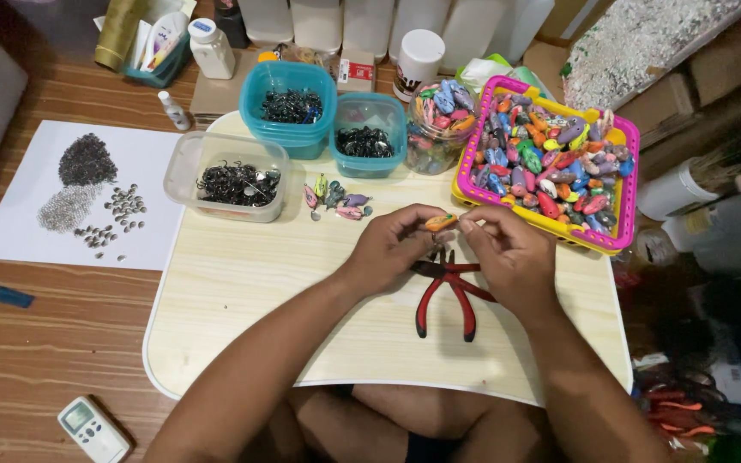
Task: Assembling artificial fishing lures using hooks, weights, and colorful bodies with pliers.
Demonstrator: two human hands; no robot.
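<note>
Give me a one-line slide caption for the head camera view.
Both hands, left hand and right hand, pinch a small orange lure body above red-handled pliers on a lap table.

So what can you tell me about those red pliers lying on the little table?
The pliers have red handles with dark edging and dark metal jaws. They lie flat on the pale wooden lap table, handles spread apart and pointing toward the person, jaws pointing away. The hands hover above the jaw end, hiding part of it; whether they touch it is unclear.

Brown wood-plank floor [36, 343] beneath a low pale wooden table [242, 291], perhaps cardboard boxes [713, 77] at dim right.
</note>
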